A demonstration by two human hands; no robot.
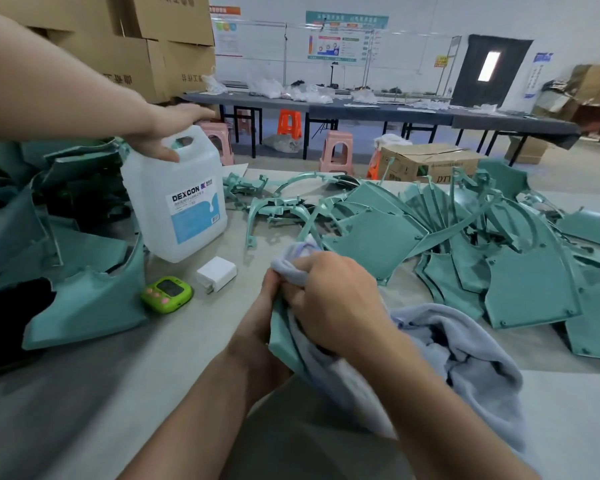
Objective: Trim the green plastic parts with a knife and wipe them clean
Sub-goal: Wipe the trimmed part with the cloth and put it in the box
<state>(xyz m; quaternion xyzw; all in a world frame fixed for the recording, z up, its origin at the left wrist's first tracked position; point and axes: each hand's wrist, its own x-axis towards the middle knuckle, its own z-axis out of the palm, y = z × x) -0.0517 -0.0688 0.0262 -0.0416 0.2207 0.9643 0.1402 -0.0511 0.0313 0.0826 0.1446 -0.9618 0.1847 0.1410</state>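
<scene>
Wiping appears under way: right hand (336, 299) fingers pinch the pale grey-blue fleece cloth (465, 358) against the flat green plastic part (280, 336), held above the grey surface (118, 393). Left hand (260, 317) fingers curl round its edge, evidently steadying it.

Workshop hall with white walls and long dark tables

Beyond the grip, a row of long dark tables (378, 110) strewn with clear plastic bags crosses the room, with pink stools (336, 150) and an orange stool (289, 123) beneath. Stacked cardboard boxes (146, 39) rise far left of the grip. The white back wall (413, 15) carries posters (340, 39); to the far right stands a dark door (489, 69) with a bright narrow window. The floor (568, 168) is pale grey.
</scene>
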